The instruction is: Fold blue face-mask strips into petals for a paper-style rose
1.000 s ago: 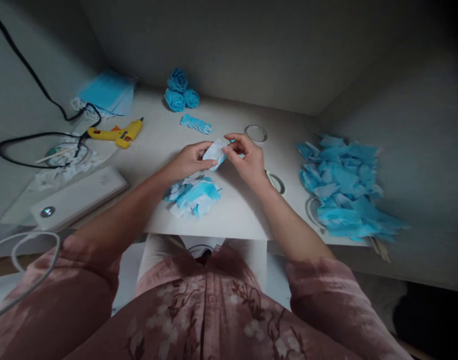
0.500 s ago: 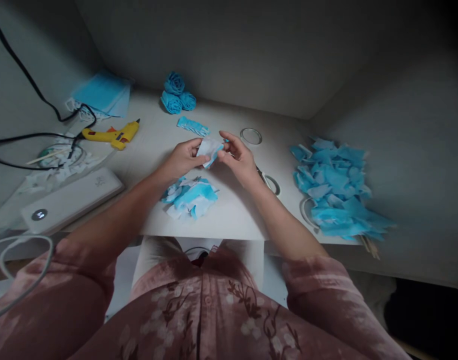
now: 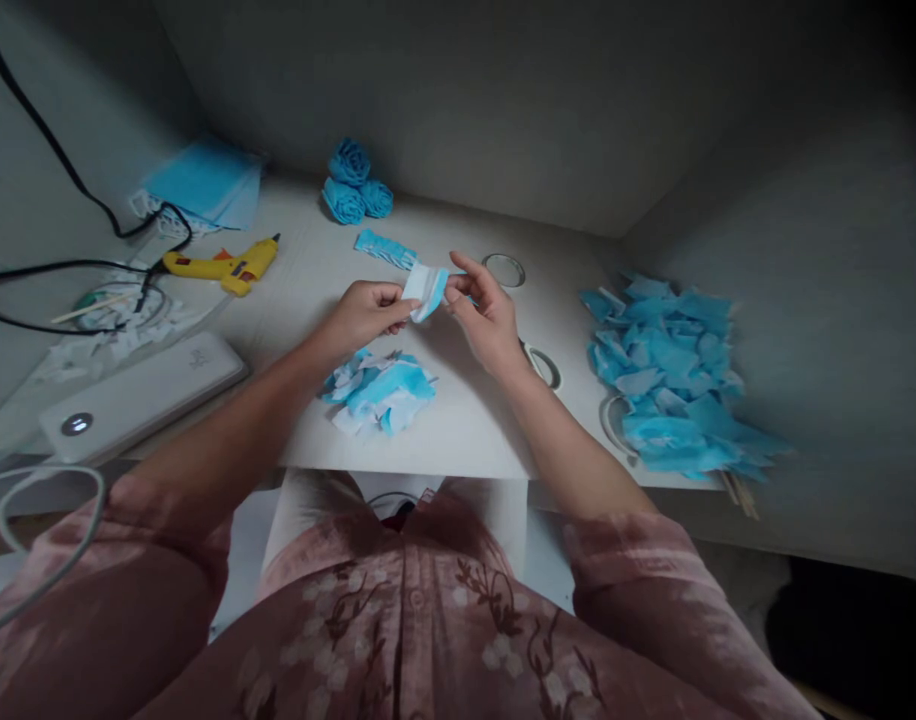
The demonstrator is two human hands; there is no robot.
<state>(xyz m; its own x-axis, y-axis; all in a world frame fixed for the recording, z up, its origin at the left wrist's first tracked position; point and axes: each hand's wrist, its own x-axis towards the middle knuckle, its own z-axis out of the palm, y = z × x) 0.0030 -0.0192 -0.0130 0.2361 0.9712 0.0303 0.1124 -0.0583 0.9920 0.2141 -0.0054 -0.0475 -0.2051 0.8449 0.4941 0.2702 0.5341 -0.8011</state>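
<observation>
Between my hands is a small blue-and-white piece of face mask fabric (image 3: 426, 290), partly folded over on its right side. My left hand (image 3: 373, 312) pinches its left edge between thumb and fingers. At the right edge, my right hand (image 3: 482, 308) closes its thumb and fingertips on the fabric, while its upper finger sticks out. Just behind it lies a pleated blue strip (image 3: 385, 247). A pile of blue and white fabric scraps (image 3: 384, 392) sits on the table in front of my left hand. Scissors (image 3: 542, 366) lie partly hidden under my right forearm.
Three blue fabric roses (image 3: 351, 188) stand at the back. To the left are a yellow glue gun (image 3: 229, 265), a stack of blue masks (image 3: 204, 185) and a white power bank (image 3: 143, 398). A tape roll (image 3: 504, 270) and a blue fabric heap (image 3: 664, 350) lie right.
The fabric piece has been turned and spread flatter between my hands, shifting slightly right. My right hand has moved a little right; the other things stay in place.
</observation>
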